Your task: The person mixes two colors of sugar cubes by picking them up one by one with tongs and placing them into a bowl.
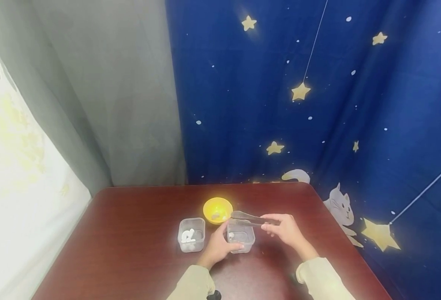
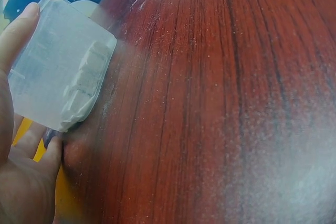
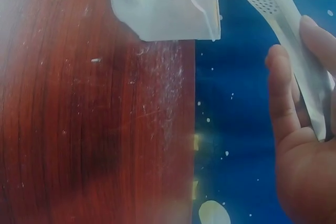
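Note:
My left hand (image 1: 217, 245) holds a clear plastic container (image 1: 243, 246) on the table, with the thumb along its near side. Some small white pieces (image 2: 86, 82) show through the container wall in the left wrist view. Metal tongs (image 3: 294, 40) with perforated heads are held between the thumb and fingers of my right hand (image 1: 285, 230). Their tips hover above the container and near the rim of a yellow bowl (image 1: 218, 201); the two heads stand slightly apart, and nothing visible is between them. Inside the bowl lie a few small pieces, too blurred to identify.
A second clear container (image 1: 202, 227) holding white pieces (image 1: 187, 236) stands left of my left hand. All of this is on a dark red wooden table (image 1: 138, 250). A blue curtain (image 1: 235, 104) with stars and a grey curtain (image 1: 123, 104) hang behind the table.

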Demonstrator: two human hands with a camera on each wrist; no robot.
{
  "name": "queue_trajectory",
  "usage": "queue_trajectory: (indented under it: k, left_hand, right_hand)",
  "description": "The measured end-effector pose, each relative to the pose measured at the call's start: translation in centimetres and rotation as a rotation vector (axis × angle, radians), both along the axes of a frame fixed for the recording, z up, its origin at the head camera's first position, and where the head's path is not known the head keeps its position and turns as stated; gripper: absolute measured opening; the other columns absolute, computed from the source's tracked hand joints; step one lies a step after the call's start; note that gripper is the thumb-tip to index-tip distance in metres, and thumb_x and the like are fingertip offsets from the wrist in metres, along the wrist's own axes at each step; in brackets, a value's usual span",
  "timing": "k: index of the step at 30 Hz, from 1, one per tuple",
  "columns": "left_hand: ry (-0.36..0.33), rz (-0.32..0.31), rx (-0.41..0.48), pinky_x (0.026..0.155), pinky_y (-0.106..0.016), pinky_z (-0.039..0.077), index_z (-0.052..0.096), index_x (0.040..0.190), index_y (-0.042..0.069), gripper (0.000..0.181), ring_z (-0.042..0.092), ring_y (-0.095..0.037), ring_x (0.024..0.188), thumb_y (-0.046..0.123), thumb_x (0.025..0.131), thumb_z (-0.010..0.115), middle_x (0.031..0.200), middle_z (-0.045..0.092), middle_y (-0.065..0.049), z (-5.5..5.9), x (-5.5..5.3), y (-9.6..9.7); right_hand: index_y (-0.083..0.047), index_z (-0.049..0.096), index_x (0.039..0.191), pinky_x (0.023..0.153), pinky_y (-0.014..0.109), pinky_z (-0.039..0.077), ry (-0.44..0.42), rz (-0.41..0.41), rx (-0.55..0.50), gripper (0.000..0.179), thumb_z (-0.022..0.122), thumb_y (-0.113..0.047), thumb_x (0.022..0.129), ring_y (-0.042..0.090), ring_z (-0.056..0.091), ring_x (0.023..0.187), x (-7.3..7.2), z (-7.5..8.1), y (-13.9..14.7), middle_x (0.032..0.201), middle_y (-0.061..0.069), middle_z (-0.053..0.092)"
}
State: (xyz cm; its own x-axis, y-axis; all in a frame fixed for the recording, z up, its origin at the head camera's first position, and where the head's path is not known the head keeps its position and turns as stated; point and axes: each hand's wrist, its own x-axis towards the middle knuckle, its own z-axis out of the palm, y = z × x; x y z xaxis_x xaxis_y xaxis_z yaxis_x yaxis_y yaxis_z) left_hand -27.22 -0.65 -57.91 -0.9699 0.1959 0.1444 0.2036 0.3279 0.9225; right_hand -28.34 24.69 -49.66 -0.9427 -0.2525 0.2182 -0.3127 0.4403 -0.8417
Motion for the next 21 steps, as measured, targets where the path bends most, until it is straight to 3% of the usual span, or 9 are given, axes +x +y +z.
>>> queue_trajectory:
  k: [4, 9, 14, 18, 21]
  left_hand:
    - [0.016, -0.001, 0.002, 0.106, -0.05, 0.034, 0.04, 0.148, 0.014, 0.098, 0.05, -0.024, 0.124, 0.038, 0.066, 0.088, 0.138, 0.054, -0.006, -0.03, -0.03, 0.1]
    - [0.045, -0.003, -0.009, 0.105, -0.051, 0.036, 0.041, 0.147, 0.009, 0.097, 0.052, -0.025, 0.121, 0.036, 0.067, 0.089, 0.137, 0.054, -0.007, -0.09, -0.01, 0.12]
    - [0.043, -0.006, -0.001, 0.103, -0.052, 0.037, 0.04, 0.146, 0.006, 0.097, 0.054, -0.026, 0.118, 0.034, 0.068, 0.089, 0.135, 0.056, -0.008, 0.06, 0.11, 0.13]
    - [0.037, -0.009, 0.011, 0.103, -0.052, 0.037, 0.04, 0.146, 0.006, 0.096, 0.054, -0.026, 0.118, 0.033, 0.068, 0.089, 0.133, 0.057, -0.009, 0.19, 0.1, 0.17]
    - [0.034, -0.006, 0.004, 0.104, -0.052, 0.036, 0.04, 0.146, 0.006, 0.096, 0.054, -0.027, 0.119, 0.034, 0.067, 0.089, 0.135, 0.056, -0.009, 0.26, 0.15, 0.16]
  right_hand:
    - [-0.004, 0.072, 0.108, 0.054, 0.049, 0.054, -0.022, 0.038, 0.041, 0.034, 0.081, -0.02, 0.079, 0.022, 0.062, 0.055, 0.1, -0.1, 0.29, 0.066, 0.004, 0.066]
    - [-0.003, 0.072, 0.11, 0.052, 0.038, 0.054, -0.017, 0.072, 0.131, 0.037, 0.082, -0.021, 0.079, 0.018, 0.063, 0.058, 0.18, -0.33, 0.61, 0.082, 0.005, 0.071]
    - [-0.008, 0.074, 0.106, 0.065, 0.03, 0.056, 0.049, 0.08, 0.233, 0.034, 0.082, -0.025, 0.078, 0.013, 0.067, 0.074, 0.11, -0.14, 0.56, 0.095, 0.005, 0.072]
    - [-0.011, 0.076, 0.102, 0.074, 0.037, 0.056, 0.132, 0.107, 0.323, 0.029, 0.082, -0.026, 0.078, 0.018, 0.068, 0.082, 0.0, 0.36, 0.18, 0.093, 0.003, 0.073]
    - [-0.011, 0.076, 0.101, 0.077, 0.041, 0.055, 0.14, 0.126, 0.356, 0.028, 0.081, -0.026, 0.078, 0.02, 0.067, 0.088, -0.02, 0.6, -0.2, 0.094, 0.002, 0.073]
